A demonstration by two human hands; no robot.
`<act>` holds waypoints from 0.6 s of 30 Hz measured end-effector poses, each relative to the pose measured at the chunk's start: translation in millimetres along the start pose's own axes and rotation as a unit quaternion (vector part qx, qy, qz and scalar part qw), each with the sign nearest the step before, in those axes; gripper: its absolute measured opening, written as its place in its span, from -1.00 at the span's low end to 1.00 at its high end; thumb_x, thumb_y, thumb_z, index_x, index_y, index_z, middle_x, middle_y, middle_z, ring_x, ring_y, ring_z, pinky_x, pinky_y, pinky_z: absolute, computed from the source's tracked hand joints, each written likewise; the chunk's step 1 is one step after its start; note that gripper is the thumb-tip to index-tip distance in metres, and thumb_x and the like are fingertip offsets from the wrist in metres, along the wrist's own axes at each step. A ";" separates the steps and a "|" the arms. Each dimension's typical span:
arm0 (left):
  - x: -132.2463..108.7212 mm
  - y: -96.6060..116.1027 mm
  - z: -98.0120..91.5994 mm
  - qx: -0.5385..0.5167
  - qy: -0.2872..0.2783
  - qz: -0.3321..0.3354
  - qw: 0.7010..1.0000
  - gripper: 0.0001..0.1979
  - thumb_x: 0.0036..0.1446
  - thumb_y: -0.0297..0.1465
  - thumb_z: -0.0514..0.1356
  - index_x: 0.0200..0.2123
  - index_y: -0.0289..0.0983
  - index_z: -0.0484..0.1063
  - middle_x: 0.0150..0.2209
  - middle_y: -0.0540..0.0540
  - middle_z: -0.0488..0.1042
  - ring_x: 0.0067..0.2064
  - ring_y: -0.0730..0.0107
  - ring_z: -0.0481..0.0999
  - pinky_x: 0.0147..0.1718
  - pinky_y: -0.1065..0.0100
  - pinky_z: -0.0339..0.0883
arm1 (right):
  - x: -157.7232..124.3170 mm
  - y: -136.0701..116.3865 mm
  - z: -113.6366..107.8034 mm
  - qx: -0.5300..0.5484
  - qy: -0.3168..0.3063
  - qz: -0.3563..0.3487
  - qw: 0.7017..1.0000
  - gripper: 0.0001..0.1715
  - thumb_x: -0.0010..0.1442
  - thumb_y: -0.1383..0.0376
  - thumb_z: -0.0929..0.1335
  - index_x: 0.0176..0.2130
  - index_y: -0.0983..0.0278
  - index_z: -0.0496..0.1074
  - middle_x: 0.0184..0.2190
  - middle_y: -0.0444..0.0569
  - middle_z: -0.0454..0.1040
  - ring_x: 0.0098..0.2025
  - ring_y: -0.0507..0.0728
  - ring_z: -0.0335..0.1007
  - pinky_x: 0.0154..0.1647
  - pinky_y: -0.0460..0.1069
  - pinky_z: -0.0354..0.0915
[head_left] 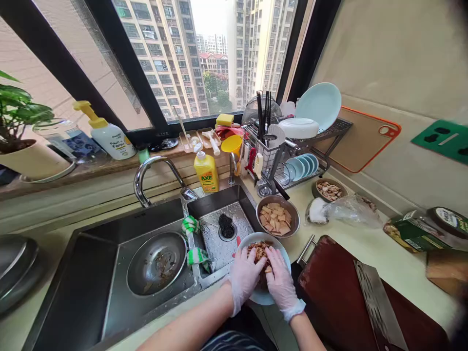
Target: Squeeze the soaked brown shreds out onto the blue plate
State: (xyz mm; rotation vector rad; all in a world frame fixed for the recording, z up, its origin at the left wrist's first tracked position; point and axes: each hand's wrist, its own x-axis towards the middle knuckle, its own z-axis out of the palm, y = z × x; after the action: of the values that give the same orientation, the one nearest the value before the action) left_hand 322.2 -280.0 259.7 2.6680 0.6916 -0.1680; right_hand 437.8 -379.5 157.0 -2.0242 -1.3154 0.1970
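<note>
Both gloved hands are down in the pale round plate (271, 295) that sits at the desk edge just right of the sink, working the heap of brown shredded food (259, 250) piled on it. The left hand (243, 279) lies curled over the near-left side of the heap, its grip loosely clenched on a bit of the shreds; the right hand (280, 279) presses flat beside it, fingers spread on the food, grip released rather than closed. The step in hand looks like mixing or sorting the shreds by hand, somewhere mid-way, since the heap is still loose and uneven. Just beyond the fingertips stands a brown round bowl of tan sliced pieces (277, 216); to the right of the right hand lies a dark red chopping board (336, 297) with a broad steel cleaver (378, 302) on it. To the left of the left hand, a round steel basin (157, 263) sits in the sink. Any next move calls for keeping the plate steady, since it overhangs the sink rim.
</note>
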 end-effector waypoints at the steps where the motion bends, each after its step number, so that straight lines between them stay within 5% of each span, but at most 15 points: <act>1: 0.1 1.8 -8.4 0.014 0.007 0.014 1.000 -0.63 0.16 -0.38 0.01 0.04 -0.18 0.33 0.04 -0.27 0.38 0.06 -0.02 0.33 0.02 -0.10 0.16 | 3.5 -2.9 -5.6 0.010 0.006 -0.002 1.000 -0.34 0.04 0.45 0.15 0.14 0.23 0.27 0.16 -0.03 0.27 0.25 0.20 0.04 0.24 0.27 0.05; 4: 5.8 3.9 -24.1 0.013 -0.002 0.062 0.998 -0.65 0.20 -0.45 -0.06 0.01 -0.27 0.32 -0.17 -0.26 0.50 -0.13 0.09 0.47 -0.15 0.11 0.31 | 14.8 -12.8 -17.6 0.049 0.018 -0.002 0.999 -0.39 0.00 0.49 0.13 0.02 0.27 0.38 0.02 0.01 0.41 0.12 0.15 0.24 0.19 0.21 0.15; 8: 17.9 -1.0 -18.8 -0.034 -0.015 0.020 0.999 -0.64 0.17 -0.48 -0.07 0.02 -0.31 0.29 -0.30 -0.23 0.54 -0.26 0.12 0.52 -0.25 0.18 0.32 | 25.1 -26.6 -24.4 0.079 0.029 0.033 0.996 -0.48 0.04 0.46 0.15 -0.03 0.27 0.39 -0.07 0.03 0.46 -0.01 0.14 0.36 0.08 0.15 0.27; 14: 18.5 -14.2 -16.4 -0.070 0.016 0.099 0.992 -0.71 0.11 -0.47 -0.01 -0.12 -0.24 0.38 -0.27 -0.18 0.53 -0.20 0.12 0.50 -0.20 0.17 0.30 | 31.9 -43.7 -38.6 0.039 0.012 0.042 0.998 -0.77 0.10 0.34 0.23 -0.32 0.24 0.46 -0.26 0.02 0.51 -0.16 0.19 0.40 -0.08 0.15 0.33; 18: 10.7 -33.5 -17.4 -0.196 0.025 0.023 0.980 -0.67 0.09 -0.49 -0.01 -0.10 -0.19 0.39 -0.22 -0.10 0.53 -0.20 0.27 0.50 -0.20 0.30 0.34 | 31.7 -35.9 -41.9 0.059 0.039 0.003 0.998 -0.70 0.16 0.35 0.18 -0.22 0.24 0.45 -0.22 0.02 0.51 -0.14 0.16 0.40 -0.04 0.13 0.32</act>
State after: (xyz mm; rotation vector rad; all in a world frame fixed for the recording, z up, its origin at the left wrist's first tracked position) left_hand 315.5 -241.4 262.5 2.3131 0.6044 0.0454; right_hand 446.2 -364.0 218.2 -1.9176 -1.2217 0.1900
